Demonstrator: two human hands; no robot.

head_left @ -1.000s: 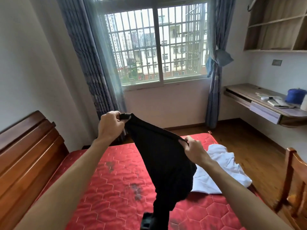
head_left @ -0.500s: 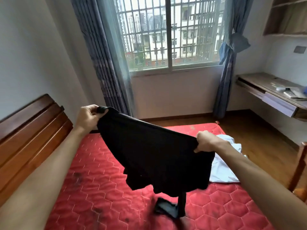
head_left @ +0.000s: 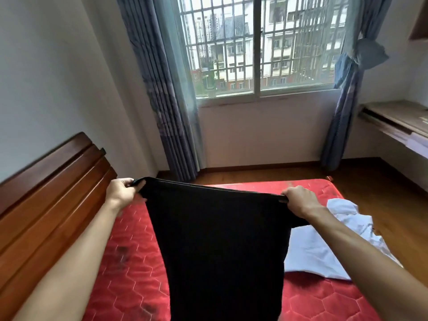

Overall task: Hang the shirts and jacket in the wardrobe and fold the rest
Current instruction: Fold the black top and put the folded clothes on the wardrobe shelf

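A black garment (head_left: 222,246) hangs stretched flat in the air above the red mattress (head_left: 129,269). My left hand (head_left: 121,192) grips its top left corner and my right hand (head_left: 301,201) grips its top right corner, so the upper edge runs taut between them. Its lower part drops out of view at the bottom of the frame. A crumpled white shirt (head_left: 324,246) lies on the mattress to the right, partly hidden behind the black cloth and my right forearm.
A wooden headboard (head_left: 46,195) runs along the left. Blue curtains (head_left: 162,89) frame a barred window (head_left: 261,45) ahead. A wall-mounted wooden desk (head_left: 398,121) sits at the right, with wooden floor (head_left: 278,172) between bed and wall.
My hands have moved apart and pulled the black garment's top edge out wide and taut. The cloth now hangs flat instead of bunched. The view has shifted lower and left.
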